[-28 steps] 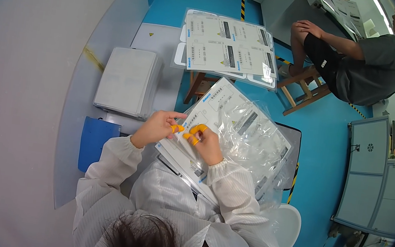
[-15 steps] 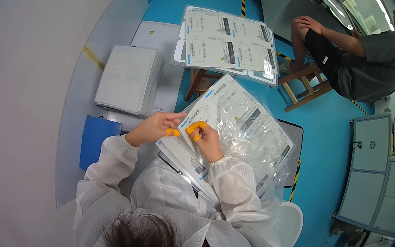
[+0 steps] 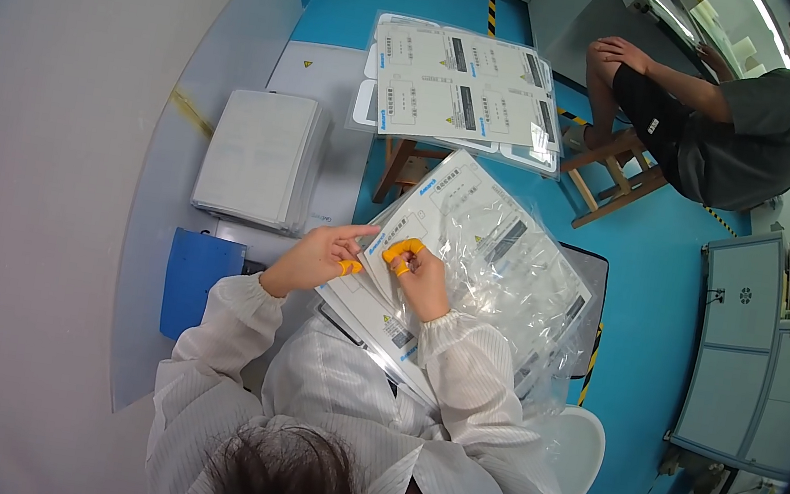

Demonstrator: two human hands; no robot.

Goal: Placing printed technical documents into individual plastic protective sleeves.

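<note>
A stack of white printed label sheets (image 3: 420, 212) lies tilted across my lap, with crumpled clear plastic film (image 3: 501, 282) spread over its right half. At the left edge of the top sheet is my left hand (image 3: 315, 258), its index finger stretched out over the edge and its thumb, in a yellow finger cot, apart below. My right hand (image 3: 421, 276) rests on the sheet just beside it, fingers curled into a pinch with yellow finger cots on. Whatever sits between those fingertips is too small to make out.
Another batch of printed sheets (image 3: 457, 89) lies ahead on a wooden stool (image 3: 396, 168). To the left are a white stack (image 3: 256, 157) and a blue bin (image 3: 201, 285). A seated person (image 3: 744, 134) is at far right; grey cabinets (image 3: 735, 345) line the right side.
The view has shifted slightly, moving the whole scene a little to the right. My right fingers have shifted slightly at the sheet's edge; both hands otherwise keep their places.
</note>
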